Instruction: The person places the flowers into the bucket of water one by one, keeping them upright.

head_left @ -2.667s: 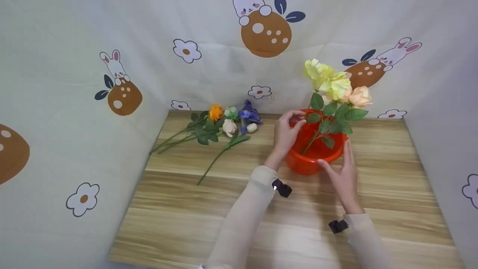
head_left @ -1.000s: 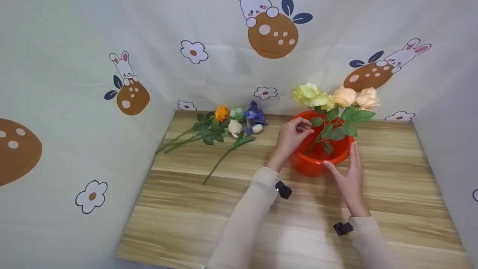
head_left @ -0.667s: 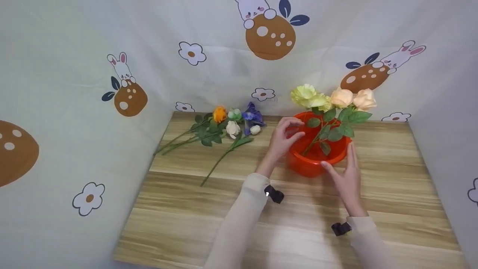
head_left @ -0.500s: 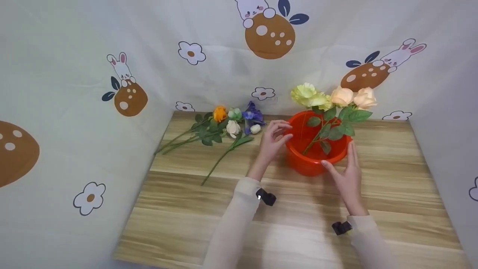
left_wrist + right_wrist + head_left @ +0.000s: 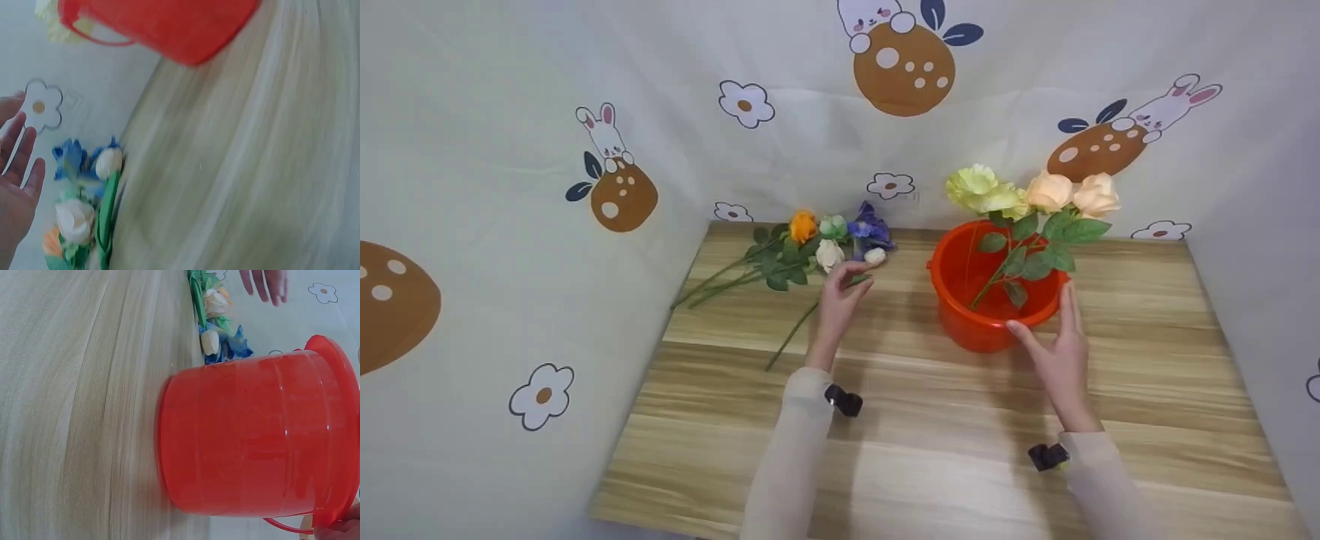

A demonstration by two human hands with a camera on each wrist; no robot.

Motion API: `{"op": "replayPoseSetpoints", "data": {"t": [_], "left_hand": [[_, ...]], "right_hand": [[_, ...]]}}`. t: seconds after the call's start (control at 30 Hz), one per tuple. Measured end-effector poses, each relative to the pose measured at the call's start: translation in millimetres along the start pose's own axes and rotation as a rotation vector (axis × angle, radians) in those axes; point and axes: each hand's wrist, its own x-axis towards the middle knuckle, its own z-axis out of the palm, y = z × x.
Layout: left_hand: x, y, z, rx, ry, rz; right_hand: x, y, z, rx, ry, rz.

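Note:
My left hand [image 5: 840,296] hovers over the tabletop flowers, its loosely bent thumb and fingers apart, near the white tulip [image 5: 874,256]. It partly covers that tulip's green stem in the head view. The left wrist view shows this hand [image 5: 19,191] with nothing in it. My right hand [image 5: 1061,360] rests against the red bucket [image 5: 975,330], thumb at the front rim and straight fingers along the right side. Inside the bucket lean a yellow-green flower [image 5: 981,189] and peach roses [image 5: 1095,195] with leafy stems.
Left of the bucket lie an orange flower [image 5: 803,226], a pale green flower [image 5: 832,226], a cream rose [image 5: 829,255] and a purple-blue flower [image 5: 871,226]. A patterned curtain [image 5: 810,150] hangs behind the wooden table [image 5: 720,442].
My left hand has drawn away from the flowers in the bucket and moved left to the loose flowers. The yellow-green flower has settled lower. My right hand stays at the bucket.

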Motion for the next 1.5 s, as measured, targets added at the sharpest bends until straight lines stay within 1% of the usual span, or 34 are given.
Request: {"op": "replayPoseSetpoints", "data": {"t": [0.1,0.2,0.33,0.47,0.57,0.63,0.7,0.73,0.87,0.93,1.0,1.07,1.27,1.5], "left_hand": [[-2.6,-7.1,-14.8,0.032,0.025,-0.047],[-6.1,-11.4,-27.5,0.084,0.051,-0.090],[-11.5,-16.0,-41.4,0.122,0.079,-0.122],[-12.4,-46.3,-53.9,0.131,0.109,-0.121],[-13.6,-68.1,-61.8,0.196,0.138,-0.167],[-16.2,-70.9,-66.3,0.256,0.148,-0.214],[-19.3,-73.4,-70.4,0.267,0.148,-0.257],[-20.6,-74.8,-72.3,0.262,0.148,-0.266],[-25.3,-80.5,-78.8,0.199,0.148,-0.252],[-26.9,-83.5,-81.4,0.204,0.152,-0.246],[-28.5,-85.3,-83.5,0.216,0.155,-0.261],[-29.3,-87.1,-85.5,0.233,0.153,-0.296],[-27.2,-87.1,-90.2,0.282,0.122,-0.416],[-19.9,-85.8,-93.5,0.390,0.069,-0.489]], "right_hand": [[-0.1,-0.3,-0.2,-0.009,0.000,0.000],[-0.3,-0.8,0.0,-0.009,-0.002,0.000],[-0.4,-1.3,0.2,-0.010,-0.005,0.003],[-0.6,-2.0,0.3,-0.013,-0.011,0.011],[-0.7,-1.9,0.8,-0.013,-0.015,0.016],[-0.7,-1.3,1.2,-0.013,-0.015,0.014],[-0.7,-0.5,1.8,-0.011,-0.011,0.003],[-0.7,-0.2,2.0,-0.010,-0.008,-0.004],[-0.9,0.5,2.7,-0.002,0.004,-0.027],[-0.6,0.3,2.7,0.003,0.002,-0.023],[-0.3,-0.1,2.5,0.003,-0.004,-0.016],[0.0,-0.9,2.3,-0.001,-0.009,-0.010],[-0.2,-2.9,0.5,-0.008,-0.013,-0.001],[-0.5,-1.9,-1.0,0.003,-0.012,0.000]]}}
